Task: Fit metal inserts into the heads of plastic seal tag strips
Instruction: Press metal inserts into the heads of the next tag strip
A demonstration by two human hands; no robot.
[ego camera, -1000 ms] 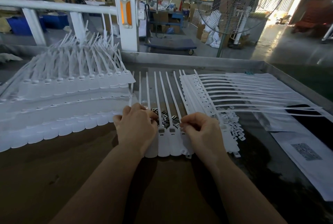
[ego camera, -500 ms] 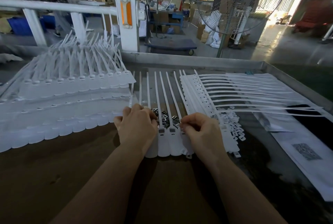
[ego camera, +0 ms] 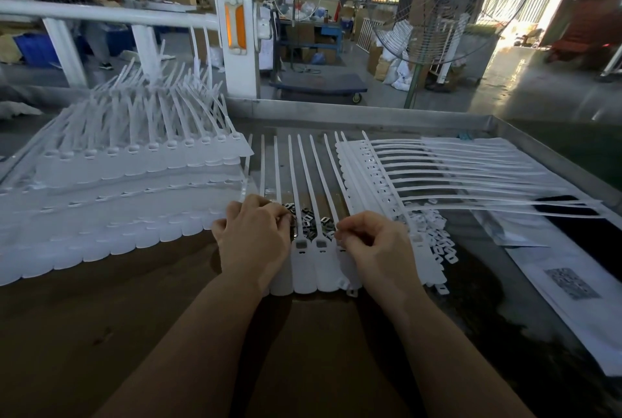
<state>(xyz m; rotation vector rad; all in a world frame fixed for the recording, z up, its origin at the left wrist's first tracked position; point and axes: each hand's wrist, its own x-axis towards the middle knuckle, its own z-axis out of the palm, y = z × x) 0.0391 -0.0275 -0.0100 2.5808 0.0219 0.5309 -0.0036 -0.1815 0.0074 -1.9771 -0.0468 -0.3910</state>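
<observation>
A joined row of white seal tag strips [ego camera: 311, 269] lies flat in front of me, tails pointing away. Two heads between my hands show square sockets with metal inserts in them. A small heap of loose metal inserts [ego camera: 311, 220] lies just behind those heads. My left hand [ego camera: 254, 241] rests over the row's left heads with its fingertips curled at the heap's edge; what they hold is hidden. My right hand [ego camera: 375, 244] sits on the row's right heads, thumb and forefinger pinched together over a head, seemingly on a small insert.
A tall stack of white strip rows [ego camera: 117, 195] fills the left side. Another stack [ego camera: 420, 178] lies to the right, tails pointing right, with small white plastic pieces [ego camera: 437, 242] beside it. Printed sheets [ego camera: 568, 279] cover the right side. A metal rim [ego camera: 370, 114] bounds the table.
Both hands stay over the strip heads, with only slight finger movement. A person in the background has walked across at the far left.
</observation>
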